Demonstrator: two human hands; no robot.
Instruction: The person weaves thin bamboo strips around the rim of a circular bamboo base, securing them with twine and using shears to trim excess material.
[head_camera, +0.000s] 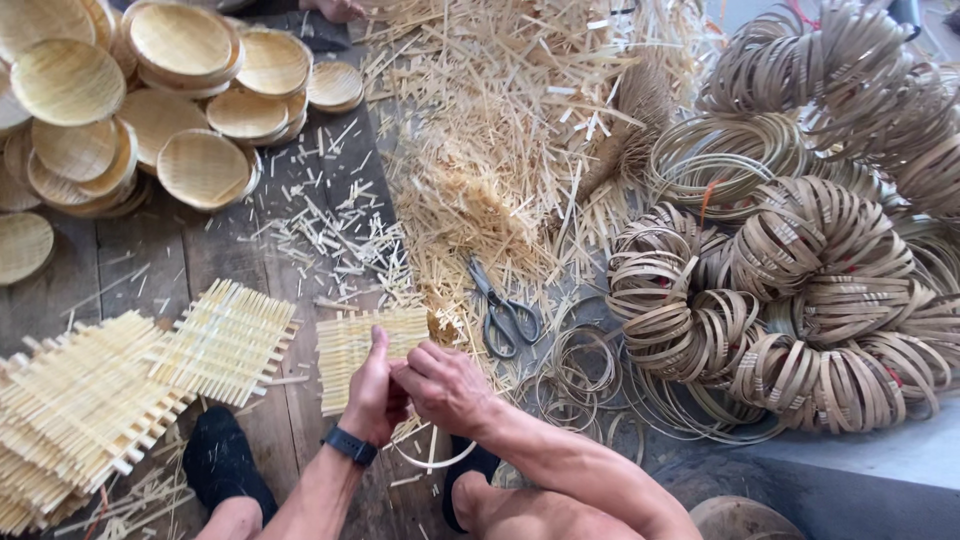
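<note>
Both hands, left hand (375, 390) and right hand (447, 385), have fingers closed on a woven bamboo mat (365, 355) held above the floor (230, 250), with scissors (500, 310) just beside. Risk: loose strips could slip out of the weave, or sharp edges splinter skin.

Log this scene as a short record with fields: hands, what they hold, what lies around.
left hand: grips the woven mat, thumb up, dark wristband on the wrist
right hand: on the mat's right edge, fingers curled
woven mat: square, pale bamboo strips, held over the floor
scissors: on the floor just right of the mat, untouched
mat stack: finished mats, to the left
round trays: heaped top left
hoops: bundled rings, right
offcuts: loose strips, top centre
</note>
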